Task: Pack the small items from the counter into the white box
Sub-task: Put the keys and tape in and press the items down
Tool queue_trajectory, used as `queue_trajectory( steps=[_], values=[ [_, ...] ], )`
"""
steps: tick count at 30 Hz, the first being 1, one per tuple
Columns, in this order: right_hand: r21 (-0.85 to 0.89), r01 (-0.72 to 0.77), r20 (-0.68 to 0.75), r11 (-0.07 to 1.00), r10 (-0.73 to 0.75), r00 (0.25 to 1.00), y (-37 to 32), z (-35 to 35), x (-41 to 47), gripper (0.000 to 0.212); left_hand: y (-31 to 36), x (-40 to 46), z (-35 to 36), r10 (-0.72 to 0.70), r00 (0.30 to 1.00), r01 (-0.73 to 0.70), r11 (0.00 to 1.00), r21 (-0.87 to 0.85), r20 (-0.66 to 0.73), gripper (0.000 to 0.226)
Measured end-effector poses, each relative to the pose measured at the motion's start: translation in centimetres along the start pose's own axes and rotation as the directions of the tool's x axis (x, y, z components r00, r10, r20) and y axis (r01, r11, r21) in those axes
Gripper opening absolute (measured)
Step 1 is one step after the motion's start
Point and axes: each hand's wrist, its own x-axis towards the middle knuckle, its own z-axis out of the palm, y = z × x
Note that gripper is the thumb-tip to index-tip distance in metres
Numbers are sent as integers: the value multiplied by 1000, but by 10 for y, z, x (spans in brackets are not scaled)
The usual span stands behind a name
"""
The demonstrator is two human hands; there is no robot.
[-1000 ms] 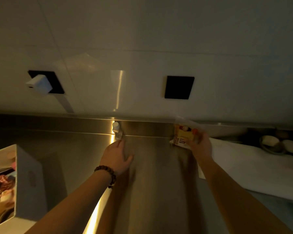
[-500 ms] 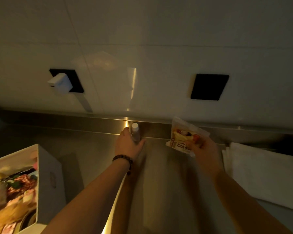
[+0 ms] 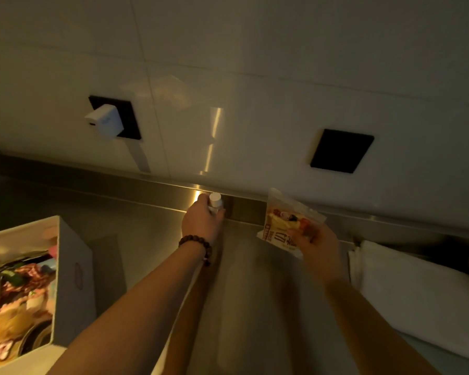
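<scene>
Now | left hand [image 3: 202, 221] – fingers curled round small white bottle [image 3: 215, 202] at worktop [image 3: 255, 307] back edge | right hand [image 3: 318, 243] – pinching snack packet [image 3: 287, 223] | white box [image 3: 75, 272] far left, part-filled

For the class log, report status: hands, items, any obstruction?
Left hand grips small white bottle. Right hand holds snack packet. White box at left, part filled. Nothing in the way.
</scene>
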Motion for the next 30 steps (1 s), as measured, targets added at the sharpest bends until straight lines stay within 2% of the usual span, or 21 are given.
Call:
queue_trajectory(
  steps=[5,11,15,21,24,27,30],
  values=[
    [33,100,44,994,-101,994,-49,18,-16,27,15,-15,-71,97,995,-97,995,2,-29,25],
    [75,202,209,976,-214,954,-121,67,-45,26,5,-52,-198,159,976,-149,986,78,-152,24],
    [212,193,318,958,-254,913,-168,113,-83,25,-22,-79,-278,125,981,-106,986,131,-151,24],
    [249,183,378,951,-269,886,-210,193,-133,23,-86,-95,-368,100,986,-87,991,98,-136,25],
    [236,200,343,951,-274,899,-226,229,-151,31,-119,-88,-388,130,990,-122,986,113,-63,26],
    [217,187,269,958,-242,932,-234,257,-164,34,-142,-79,-383,184,976,-194,977,90,113,31],
    [173,175,201,969,-209,957,-234,267,-172,33,-152,-67,-360,249,927,-271,962,40,280,34]
  ],
)
